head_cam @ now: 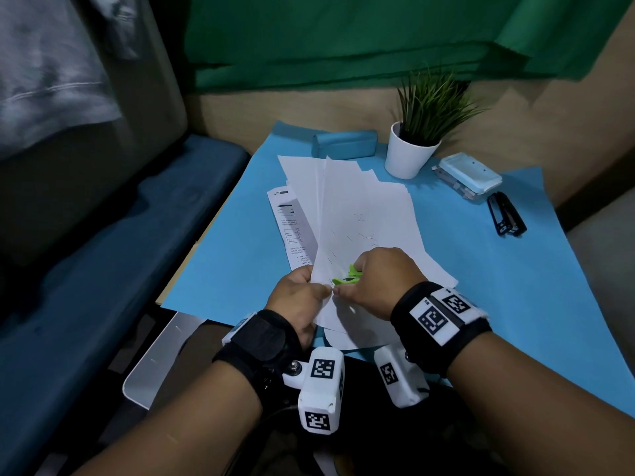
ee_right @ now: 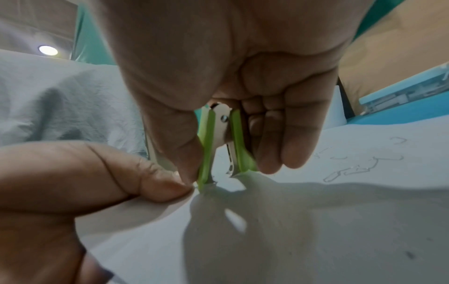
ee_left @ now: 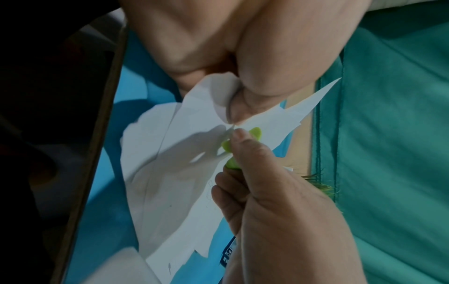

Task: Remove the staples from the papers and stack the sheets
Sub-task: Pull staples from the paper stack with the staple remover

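Two hands meeting at one paper corner: right hand [head_cam: 381, 280] squeezing green staple remover [ee_right: 218, 146], claws down on the sheets [head_cam: 364, 214] beside left hand [head_cam: 302, 300], which is pinching that corner. Staple itself probably under the claws; blurred.

Sheets [head_cam: 347, 207] fanned mid-table [head_cam: 515, 304], loose staples [ee_right: 359, 163] on top. Pouch [head_cam: 343, 144] behind them, potted plant [head_cam: 417, 132] to its right. Box [head_cam: 469, 178] farther right, stapler [head_cam: 507, 213] just before it.
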The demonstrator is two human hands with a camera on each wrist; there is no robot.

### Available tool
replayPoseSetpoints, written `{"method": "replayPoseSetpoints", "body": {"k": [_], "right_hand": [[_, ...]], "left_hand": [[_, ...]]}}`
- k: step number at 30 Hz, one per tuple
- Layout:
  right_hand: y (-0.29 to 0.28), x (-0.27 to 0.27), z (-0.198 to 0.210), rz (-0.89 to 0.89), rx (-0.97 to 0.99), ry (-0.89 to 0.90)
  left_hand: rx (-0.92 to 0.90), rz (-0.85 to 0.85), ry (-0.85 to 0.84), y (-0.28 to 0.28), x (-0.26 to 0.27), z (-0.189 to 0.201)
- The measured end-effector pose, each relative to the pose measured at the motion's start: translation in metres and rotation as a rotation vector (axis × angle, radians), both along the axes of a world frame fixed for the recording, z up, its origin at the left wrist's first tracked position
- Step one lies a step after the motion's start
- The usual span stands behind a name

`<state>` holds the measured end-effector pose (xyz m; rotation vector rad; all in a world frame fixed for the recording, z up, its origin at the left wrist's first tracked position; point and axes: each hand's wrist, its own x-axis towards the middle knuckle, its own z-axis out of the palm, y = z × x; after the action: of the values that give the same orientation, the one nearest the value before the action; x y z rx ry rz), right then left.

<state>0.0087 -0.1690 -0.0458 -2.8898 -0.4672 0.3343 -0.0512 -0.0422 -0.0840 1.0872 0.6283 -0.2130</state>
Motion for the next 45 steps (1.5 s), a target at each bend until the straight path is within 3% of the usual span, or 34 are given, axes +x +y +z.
{"method": "replayPoseSetpoints", "body": {"k": [13, 16, 18, 24, 27, 32, 38, 41, 45], "right_hand": [[-0.003, -0.002, 0.002, -0.021, 0.033, 0.018], [-0.008, 0.001, 0.001, -0.078, 0.126, 0.09], [-0.012, 0.003, -0.004, -0.163, 0.266, 0.2], [-0.026, 0.0, -0.01, -0.586, 1.019, 0.596], [-0.034, 0.001, -0.013, -0.653, 1.166, 0.647], [-0.045, 0.015, -0.016, -0.572, 0.968, 0.584], [-0.028, 0.007, 0.0, -0.046, 0.292, 0.12], [-0.015, -0.002, 0.006, 0.121, 0.172, 0.029], [-0.011, -0.004, 0.002, 0.147, 0.078, -0.025]], "left_hand": [[0.001, 0.018, 0.003, -0.005, 0.0, 0.006], [0.008, 0.028, 0.013, -0.007, -0.001, 0.007], [0.021, 0.035, 0.037, -0.008, -0.001, 0.008], [0.029, 0.029, 0.134, 0.002, -0.002, 0.009], [0.024, 0.016, 0.134, 0.002, -0.002, 0.009], [0.001, -0.025, 0.119, 0.001, -0.002, 0.016], [0.043, -0.028, 0.073, -0.002, 0.0, 0.018], [0.076, -0.001, 0.025, -0.005, -0.001, 0.017], [0.079, 0.037, -0.003, -0.006, -0.002, 0.01]]}}
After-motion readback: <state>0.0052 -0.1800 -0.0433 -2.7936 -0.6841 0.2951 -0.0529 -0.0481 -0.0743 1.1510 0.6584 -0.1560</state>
